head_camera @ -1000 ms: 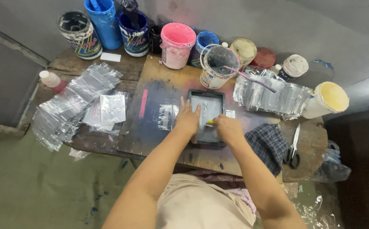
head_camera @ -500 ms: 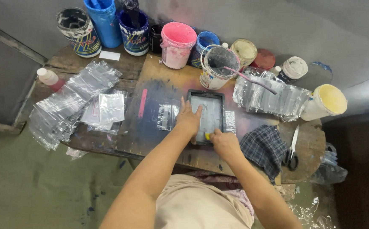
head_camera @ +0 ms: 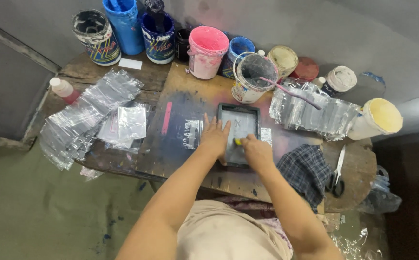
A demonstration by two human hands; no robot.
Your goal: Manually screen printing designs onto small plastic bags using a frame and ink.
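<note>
Head view looked straight down on a stained wooden table where a small dark-framed printing screen lay flat near the middle. The left hand rested on the screen's left edge, fingers spread and pressed flat, pinning the frame down without gripping it. The right hand sat on the screen's lower right part, fingers curled closed around a small yellow-tipped tool whose tip touched the mesh. A clear plastic bag showed just beside the frame's left side, partly under the left hand.

Behind the screen stood a row of paint buckets: a pink bucket, a blue one, and a grey-filled tub with a pink stick leaning out. Stacks of clear bags lay well off to the left, more of them to the right. A checked cloth lay just right of the right hand, with scissors beyond it.
</note>
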